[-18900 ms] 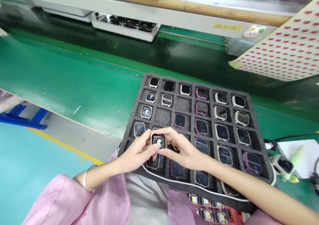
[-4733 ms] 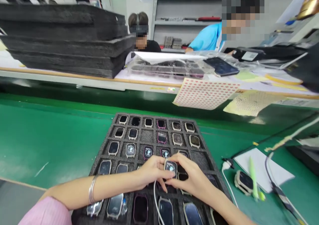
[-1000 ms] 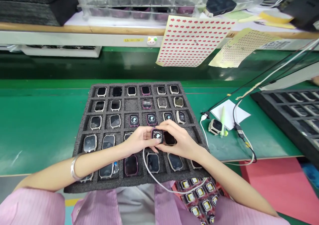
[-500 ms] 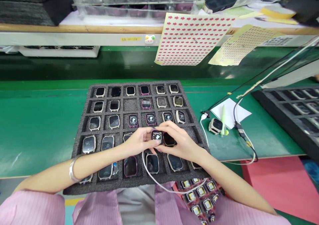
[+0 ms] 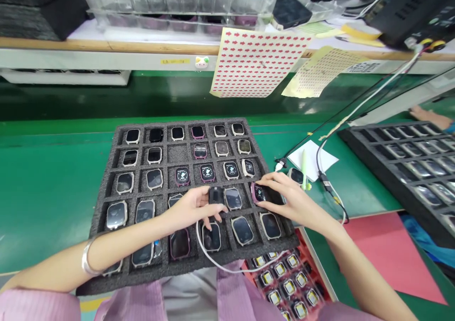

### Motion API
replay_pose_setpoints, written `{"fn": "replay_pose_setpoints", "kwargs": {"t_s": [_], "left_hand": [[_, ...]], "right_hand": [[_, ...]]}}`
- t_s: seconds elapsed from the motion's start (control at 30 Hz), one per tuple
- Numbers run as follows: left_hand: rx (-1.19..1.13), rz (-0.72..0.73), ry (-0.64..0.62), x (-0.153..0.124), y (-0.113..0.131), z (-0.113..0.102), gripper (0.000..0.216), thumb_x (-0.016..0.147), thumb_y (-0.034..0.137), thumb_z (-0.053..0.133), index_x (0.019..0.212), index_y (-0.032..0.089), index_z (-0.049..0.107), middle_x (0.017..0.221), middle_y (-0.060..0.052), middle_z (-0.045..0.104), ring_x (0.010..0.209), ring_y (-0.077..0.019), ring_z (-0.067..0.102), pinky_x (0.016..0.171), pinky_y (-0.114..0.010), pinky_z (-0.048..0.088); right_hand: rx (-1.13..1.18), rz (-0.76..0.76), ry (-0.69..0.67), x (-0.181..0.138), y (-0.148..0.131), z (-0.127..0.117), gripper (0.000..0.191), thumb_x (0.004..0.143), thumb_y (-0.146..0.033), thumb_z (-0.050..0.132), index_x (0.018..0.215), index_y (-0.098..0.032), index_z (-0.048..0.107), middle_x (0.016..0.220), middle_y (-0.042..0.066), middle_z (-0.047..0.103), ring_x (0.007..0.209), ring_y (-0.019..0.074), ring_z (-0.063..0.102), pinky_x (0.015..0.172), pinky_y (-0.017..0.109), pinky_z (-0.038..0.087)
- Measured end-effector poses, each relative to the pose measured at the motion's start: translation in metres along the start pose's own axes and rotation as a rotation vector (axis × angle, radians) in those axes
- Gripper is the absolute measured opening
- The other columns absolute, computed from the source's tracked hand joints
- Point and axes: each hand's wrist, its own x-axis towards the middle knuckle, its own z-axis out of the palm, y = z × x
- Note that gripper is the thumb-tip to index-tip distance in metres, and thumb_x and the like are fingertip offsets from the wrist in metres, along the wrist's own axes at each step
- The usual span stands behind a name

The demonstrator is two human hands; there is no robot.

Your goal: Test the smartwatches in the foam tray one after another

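Note:
My left hand (image 5: 195,205) pinches a small black charger block (image 5: 215,195), from which a white cable (image 5: 227,267) loops down past the tray's front edge. In my right hand (image 5: 287,195) is a purple-rimmed smartwatch (image 5: 260,193) with a lit dial, held by its edges at a right-side compartment of the grey foam tray (image 5: 177,153). Whether it rests on the compartment floor, I cannot tell. Between my hands lies a dark-screened watch (image 5: 233,199). Several watches in the row behind show lit dials, among them a purple one (image 5: 207,173).
On the right are a white paper (image 5: 325,157), a green pen (image 5: 304,167), cables and another foam tray (image 5: 401,169) of watches. A red tray (image 5: 322,269) of small parts sits below. Arrow-sticker sheets (image 5: 259,60) hang from the shelf. Another person's hand (image 5: 430,117) shows far right.
My hands have moved apart. The purple-rimmed watch has gone right with my right hand, away from the charger, which stays in my left hand. The view has shifted slightly right.

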Motion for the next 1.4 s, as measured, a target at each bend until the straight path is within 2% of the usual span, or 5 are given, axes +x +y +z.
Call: {"fn": "replay_pose_setpoints", "kwargs": {"t_s": [0.17, 0.57, 0.77, 1.07, 1.4], "left_hand": [[-0.056, -0.076, 0.014, -0.006, 0.008, -0.009, 0.034, 0.074, 0.03, 0.073, 0.099, 0.009, 0.065, 0.098, -0.014, 0.07, 0.086, -0.0208, 0.069, 0.077, -0.033, 0.055], [-0.1, -0.057, -0.028, -0.016, 0.001, -0.024, 0.037, 0.067, 0.018, 0.078, 0.102, 0.011, 0.069, 0.109, -0.014, 0.071, 0.099, -0.0234, 0.068, 0.098, -0.039, 0.047], [-0.112, -0.069, -0.06, -0.015, 0.003, -0.025, 0.035, 0.063, 0.014, 0.08, 0.096, 0.012, 0.069, 0.1, -0.011, 0.073, 0.095, -0.0214, 0.068, 0.096, -0.037, 0.047], [-0.095, -0.02, -0.005, -0.016, -0.002, -0.02, 0.027, 0.066, 0.023, 0.079, 0.086, 0.012, 0.065, 0.08, -0.004, 0.072, 0.075, -0.0147, 0.068, 0.079, -0.03, 0.052], [-0.137, -0.005, 0.021, -0.015, -0.004, -0.017, 0.032, 0.067, 0.034, 0.079, 0.078, 0.009, 0.063, 0.069, -0.005, 0.069, 0.06, -0.0138, 0.066, 0.062, -0.025, 0.054]], "right_hand": [[-0.078, -0.031, -0.023, -0.002, -0.01, -0.001, 0.039, 0.087, -0.031, 0.059, 0.125, -0.021, 0.053, 0.115, 0.012, 0.057, 0.107, 0.0278, 0.055, 0.09, 0.045, 0.048], [-0.241, -0.206, -0.162, 0.043, -0.044, 0.014, 0.03, 0.079, -0.031, 0.069, 0.103, -0.015, 0.063, 0.101, 0.012, 0.059, 0.091, 0.0277, 0.058, 0.077, 0.043, 0.049], [0.058, -0.185, 0.027, 0.043, -0.065, 0.012, 0.029, 0.082, -0.031, 0.066, 0.107, -0.02, 0.059, 0.107, 0.009, 0.064, 0.101, 0.0241, 0.06, 0.087, 0.039, 0.049], [0.029, -0.333, -0.062, 0.064, -0.083, 0.039, 0.036, 0.084, -0.029, 0.064, 0.117, -0.016, 0.055, 0.111, 0.012, 0.066, 0.101, 0.0259, 0.061, 0.086, 0.043, 0.049], [0.132, -0.315, 0.069, 0.056, -0.084, 0.056, 0.036, 0.083, -0.025, 0.063, 0.117, -0.016, 0.054, 0.11, 0.011, 0.063, 0.103, 0.0242, 0.061, 0.086, 0.04, 0.052]]}}
